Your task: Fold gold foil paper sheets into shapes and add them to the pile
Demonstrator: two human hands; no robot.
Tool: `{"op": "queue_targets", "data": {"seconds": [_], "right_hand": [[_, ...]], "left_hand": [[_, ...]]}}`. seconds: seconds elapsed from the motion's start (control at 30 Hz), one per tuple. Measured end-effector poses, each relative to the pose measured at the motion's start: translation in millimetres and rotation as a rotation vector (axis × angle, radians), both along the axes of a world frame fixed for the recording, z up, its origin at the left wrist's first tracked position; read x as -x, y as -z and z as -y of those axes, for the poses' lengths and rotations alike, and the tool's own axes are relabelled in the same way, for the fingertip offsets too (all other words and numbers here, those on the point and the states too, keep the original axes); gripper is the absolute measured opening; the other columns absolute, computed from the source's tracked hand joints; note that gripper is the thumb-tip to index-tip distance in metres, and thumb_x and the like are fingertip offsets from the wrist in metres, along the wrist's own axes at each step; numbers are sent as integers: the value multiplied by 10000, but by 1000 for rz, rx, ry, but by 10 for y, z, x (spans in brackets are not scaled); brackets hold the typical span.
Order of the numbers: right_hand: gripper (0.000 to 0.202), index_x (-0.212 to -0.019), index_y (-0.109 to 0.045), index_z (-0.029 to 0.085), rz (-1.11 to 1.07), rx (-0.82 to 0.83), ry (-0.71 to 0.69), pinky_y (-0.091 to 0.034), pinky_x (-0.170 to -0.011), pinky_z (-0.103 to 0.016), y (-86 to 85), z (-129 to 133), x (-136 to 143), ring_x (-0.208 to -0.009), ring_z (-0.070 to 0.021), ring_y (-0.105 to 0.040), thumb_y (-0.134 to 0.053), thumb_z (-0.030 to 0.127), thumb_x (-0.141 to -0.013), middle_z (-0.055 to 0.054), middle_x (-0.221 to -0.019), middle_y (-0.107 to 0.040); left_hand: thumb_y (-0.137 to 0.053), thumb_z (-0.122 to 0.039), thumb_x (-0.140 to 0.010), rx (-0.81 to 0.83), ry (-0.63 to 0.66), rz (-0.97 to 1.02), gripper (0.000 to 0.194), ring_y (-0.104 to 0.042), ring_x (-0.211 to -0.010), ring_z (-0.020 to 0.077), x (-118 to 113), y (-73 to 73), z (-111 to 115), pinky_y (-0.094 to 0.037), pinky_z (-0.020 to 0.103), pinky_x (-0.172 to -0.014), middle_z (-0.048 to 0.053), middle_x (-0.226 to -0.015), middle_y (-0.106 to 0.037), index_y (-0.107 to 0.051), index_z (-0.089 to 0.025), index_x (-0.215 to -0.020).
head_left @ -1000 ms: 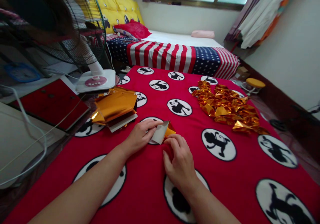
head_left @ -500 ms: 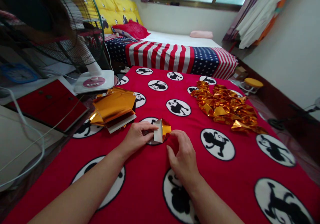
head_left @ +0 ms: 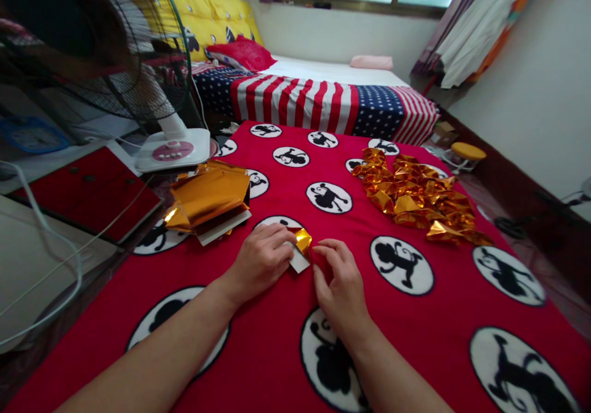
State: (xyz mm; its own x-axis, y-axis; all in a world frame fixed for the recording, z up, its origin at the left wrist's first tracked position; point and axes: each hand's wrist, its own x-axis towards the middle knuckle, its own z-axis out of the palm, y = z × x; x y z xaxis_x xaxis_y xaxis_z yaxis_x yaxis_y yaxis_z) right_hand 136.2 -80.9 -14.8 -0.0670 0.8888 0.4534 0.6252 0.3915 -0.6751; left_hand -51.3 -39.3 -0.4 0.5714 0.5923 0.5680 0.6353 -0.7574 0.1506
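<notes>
A small piece of gold foil paper (head_left: 301,260), white on its back and partly folded, lies on the red cloth between my hands. My left hand (head_left: 268,254) is closed over its left part and hides that side. Close by its right edge is my right hand (head_left: 339,277), fingers curved and thumb apart from the forefinger, with nothing visible between them. To the left rests a stack of flat gold foil sheets (head_left: 212,194). At the far right of the cloth is a pile of folded gold foil pieces (head_left: 410,191).
The red cloth (head_left: 277,351) has white ovals with black monkey figures. An electric fan (head_left: 173,145) stands at the left, near a dark red box (head_left: 90,191) and a white cable (head_left: 50,228). Behind the cloth is a bed (head_left: 295,102); a yellow stool (head_left: 467,151) stands at the right.
The foil paper has turned, its white flap now pointing toward me. My left hand has moved over it and covers more of it. My right hand has shifted slightly right.
</notes>
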Motion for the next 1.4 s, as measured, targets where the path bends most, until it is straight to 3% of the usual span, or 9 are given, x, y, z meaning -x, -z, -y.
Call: {"op": "queue_targets", "data": {"seconds": [0.23, 0.43, 0.6, 0.9, 1.13, 1.4], "right_hand": [[370, -1028, -655, 180, 98, 32, -24, -447, -870, -397, -1, 10, -7, -1005, -236, -566, -493, -8, -753, -89, -1077, -643], [354, -1006, -667, 190, 152, 55, -32, -428, -855, -385, -57, 35, 8, -1024, -236, -560, -519, 6, -743, -78, -1085, -649], [332, -982, -664, 182, 172, 62, -32, -421, -844, -374, -79, 40, 5, -1008, -230, -556, -531, 5, -735, -74, -1062, -643], [258, -1002, -650, 206, 167, 92, -45, -404, -863, -384, -88, 53, 4, -1007, -236, -545, -627, 93, -771, -63, -1068, -632], [118, -868, -641, 214, 134, 112, -38, -394, -833, -368, -72, 39, -1, -971, -218, -554, -645, 112, -809, -43, -1027, -644], [104, -836, -651, 215, 137, 102, -32, -392, -793, -351, -68, 10, -1, -942, -207, -565, -631, 112, -835, -39, -998, -655]], "left_hand": [[-558, -177, -909, 107, 73, 15, 128, -624, -922, 166, 51, 41, -22, -446, 339, -879, 24, -939, -724, -671, -204, -854], [-574, -165, -893, 80, 87, 16, 150, -582, -1134, 214, 65, -7, -37, -434, 385, -970, 45, -1195, -689, -709, -227, -905], [-563, -159, -904, 141, 164, -41, 162, -640, -995, 177, 65, 22, -53, -453, 340, -874, 16, -989, -758, -697, -224, -968], [-543, -155, -913, 111, 174, -7, 169, -654, -859, 168, 41, 14, -17, -518, 303, -798, 48, -930, -752, -703, -192, -957], [-589, -204, -901, 316, 192, 76, 146, -663, -929, 173, 86, 1, -20, -532, 315, -855, 57, -985, -748, -708, -204, -984], [-646, -190, -860, 434, 195, 187, 118, -694, -956, 177, 121, 41, -49, -536, 343, -913, 62, -1016, -758, -754, -218, -899]]}}
